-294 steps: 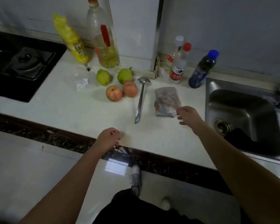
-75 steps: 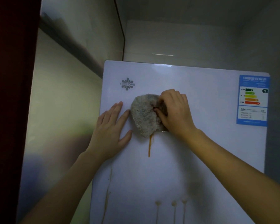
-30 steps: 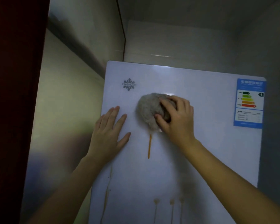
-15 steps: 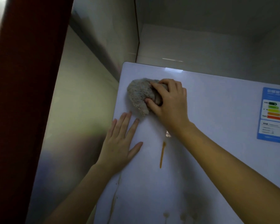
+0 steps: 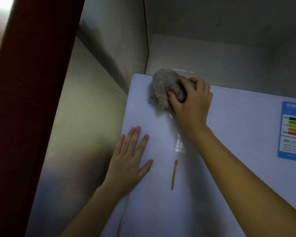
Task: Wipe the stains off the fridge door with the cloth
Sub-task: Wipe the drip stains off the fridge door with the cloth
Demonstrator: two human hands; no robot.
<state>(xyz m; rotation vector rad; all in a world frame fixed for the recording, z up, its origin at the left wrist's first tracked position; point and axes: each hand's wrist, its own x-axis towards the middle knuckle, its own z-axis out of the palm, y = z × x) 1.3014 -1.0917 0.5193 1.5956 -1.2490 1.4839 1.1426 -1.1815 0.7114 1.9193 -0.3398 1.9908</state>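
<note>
The white fridge door fills the lower right of the head view. My right hand grips a bunched grey cloth and presses it against the door near its top left corner, over the logo. My left hand lies flat on the door near its left edge, fingers straight. An orange drip stain runs down the door between my two forearms, with a wet smear above it. A fainter brown streak runs along the door's left edge at the bottom.
A blue energy label is stuck on the door at the right. A shiny grey wall stands close on the left of the fridge, with a dark red frame beyond it. Pale walls rise behind the fridge top.
My right hand has carried the cloth up and left from the drip's head to the door's top corner. The left hand stays flat on the door. The view has shifted left.
</note>
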